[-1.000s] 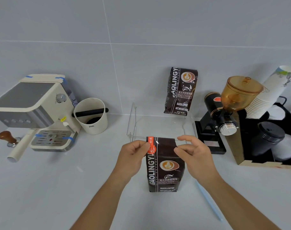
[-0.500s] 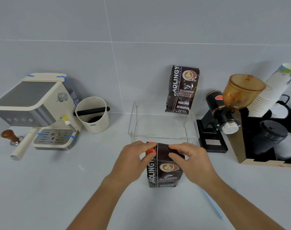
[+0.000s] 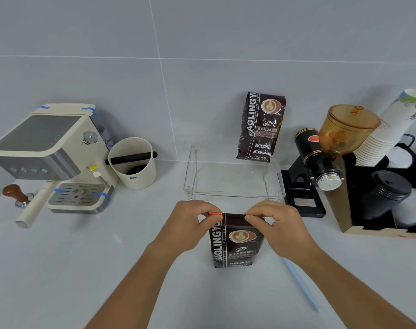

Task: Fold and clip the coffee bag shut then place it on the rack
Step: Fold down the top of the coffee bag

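A dark brown coffee bag stands upright on the white counter in front of me. Its top is folded down. My left hand pinches the fold's left corner, where an orange strip shows. My right hand pinches the right corner. Just behind the bag stands a clear acrylic rack. A second, identical coffee bag stands on the rack's back right, against the wall. A long pale blue clip bar lies on the counter by my right forearm.
An espresso machine with a tamper stands at the left, a white knock box beside it. A black grinder with an amber hopper and an organizer of paper cups and lids stand at the right.
The bag's top, upright a second ago, has been folded down. Both hands have closed in on the fold's corners, and the bag now stands shorter.
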### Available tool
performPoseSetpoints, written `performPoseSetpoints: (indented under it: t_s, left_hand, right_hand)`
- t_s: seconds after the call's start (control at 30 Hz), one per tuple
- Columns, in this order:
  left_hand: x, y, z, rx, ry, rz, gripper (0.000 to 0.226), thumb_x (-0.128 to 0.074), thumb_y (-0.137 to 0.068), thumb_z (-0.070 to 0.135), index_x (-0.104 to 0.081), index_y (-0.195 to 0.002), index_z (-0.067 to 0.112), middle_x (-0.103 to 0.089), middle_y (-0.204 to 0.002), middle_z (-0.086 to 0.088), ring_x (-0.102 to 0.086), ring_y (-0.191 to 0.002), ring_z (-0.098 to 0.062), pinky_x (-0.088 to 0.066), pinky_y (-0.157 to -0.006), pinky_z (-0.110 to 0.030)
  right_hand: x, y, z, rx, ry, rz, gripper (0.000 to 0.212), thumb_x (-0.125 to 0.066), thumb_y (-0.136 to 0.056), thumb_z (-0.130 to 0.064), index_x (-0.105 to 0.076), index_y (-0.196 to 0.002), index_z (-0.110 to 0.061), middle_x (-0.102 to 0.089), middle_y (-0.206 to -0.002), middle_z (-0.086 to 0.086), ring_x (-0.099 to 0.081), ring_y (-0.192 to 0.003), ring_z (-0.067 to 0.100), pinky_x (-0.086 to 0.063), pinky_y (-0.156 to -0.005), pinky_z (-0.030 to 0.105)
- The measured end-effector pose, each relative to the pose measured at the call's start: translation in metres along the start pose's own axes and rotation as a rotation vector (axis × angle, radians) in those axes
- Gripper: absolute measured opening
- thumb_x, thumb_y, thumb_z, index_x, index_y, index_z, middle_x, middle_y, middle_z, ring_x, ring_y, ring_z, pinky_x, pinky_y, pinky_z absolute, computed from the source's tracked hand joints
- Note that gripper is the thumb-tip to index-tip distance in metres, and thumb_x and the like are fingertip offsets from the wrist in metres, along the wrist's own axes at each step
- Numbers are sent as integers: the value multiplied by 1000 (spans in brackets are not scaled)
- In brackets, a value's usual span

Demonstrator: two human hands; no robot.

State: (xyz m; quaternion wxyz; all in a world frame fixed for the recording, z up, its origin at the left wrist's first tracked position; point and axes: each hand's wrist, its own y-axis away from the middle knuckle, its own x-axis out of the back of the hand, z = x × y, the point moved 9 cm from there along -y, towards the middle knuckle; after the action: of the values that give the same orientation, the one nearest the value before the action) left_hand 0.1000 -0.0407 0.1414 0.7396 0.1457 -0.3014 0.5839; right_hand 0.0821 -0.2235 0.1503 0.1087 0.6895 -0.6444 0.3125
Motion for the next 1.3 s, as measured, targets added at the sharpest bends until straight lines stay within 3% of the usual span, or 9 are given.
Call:
performPoseSetpoints:
  t_s: [0.23, 0.33, 0.4, 0.53, 0.7, 0.97, 1.07, 1.2, 1.3]
  left_hand:
    - [-11, 0, -22, 138, 296, -21, 21, -71, -84, 14, -73, -83, 34, -65, -69, -15, -61, -64, -10, -49, -65, -18]
    - [-18, 5, -25, 181, 348, -33, 20, -75, -80, 12, -73, -87, 30, -68, -71, -2, -65, -68, -6, -52, -66, -16]
    - [-25, 9, -26, 179, 314, -106, 32, -82, -73, 12, -70, -96, 31, -73, -88, 5, -68, -81, -5, -55, -75, -16]
    - [-26, 9, -26, 120, 128, -101, 34, -80, -75, 15, -69, -104, 29, -69, -99, 8, -64, -92, -6, -53, -86, -20]
    - [-30, 12, -18, -31, -28, -111, 16, -72, -83, 22, -74, -98, 24, -68, -88, 2, -62, -83, -7, -52, -80, -28]
    - [-38, 15, -7, -135, -84, -185, 17, -59, -92, 26, -71, -102, 22, -70, -91, 1, -63, -83, -11, -53, -74, -36]
    - [-40, 17, -8, -134, -99, -224, 21, -54, -94, 29, -72, -100, 20, -71, -88, 2, -63, -80, -12, -53, -72, -38]
    - [-40, 15, -9, -124, -87, -244, 18, -57, -93, 26, -73, -92, 17, -71, -83, 0, -61, -74, -12, -51, -68, -33]
    - [-40, 14, -10, -116, -100, -246, 17, -59, -93, 25, -74, -92, 17, -70, -82, 4, -58, -72, -6, -46, -67, -20]
  right_hand:
    - [-15, -4, 22, -327, -320, -4, 27, -68, -83, -1, -74, -76, -26, -76, -72, -8, -70, -71, 5, -53, -64, 14]
    - [-24, -3, 29, -454, -436, -20, 30, -64, -85, 1, -75, -73, -25, -77, -71, -5, -72, -72, 13, -55, -63, 24]
    - [-29, -2, 33, -502, -445, -51, 30, -62, -87, 0, -75, -73, -24, -77, -73, -1, -72, -74, 18, -55, -63, 29]
    - [-36, -1, 36, -559, -405, -142, 24, -61, -88, -3, -75, -78, -20, -77, -78, 3, -71, -71, 17, -55, -63, 26]
    - [-40, 3, 29, -354, -73, -437, 16, -80, -73, -22, -73, -86, -28, -70, -89, -4, -65, -78, 5, -48, -71, 19]
    - [-32, 8, 1, 149, 214, -350, 14, -64, -88, -22, -74, -98, -23, -57, -75, -19, -54, -69, -7, -39, -64, 6]
    - [-32, 12, -2, 195, 259, -349, 15, -61, -87, -27, -74, -88, -20, -56, -64, -18, -50, -61, -10, -37, -61, 5]
    - [-15, 7, 16, 47, 209, -286, 14, -75, -79, -30, -76, -73, -17, -74, -63, -4, -63, -58, 13, -47, -54, 21]
    - [-12, 9, 14, 113, 233, -348, 17, -66, -85, -32, -77, -82, -19, -76, -70, -7, -65, -60, 10, -51, -58, 26]
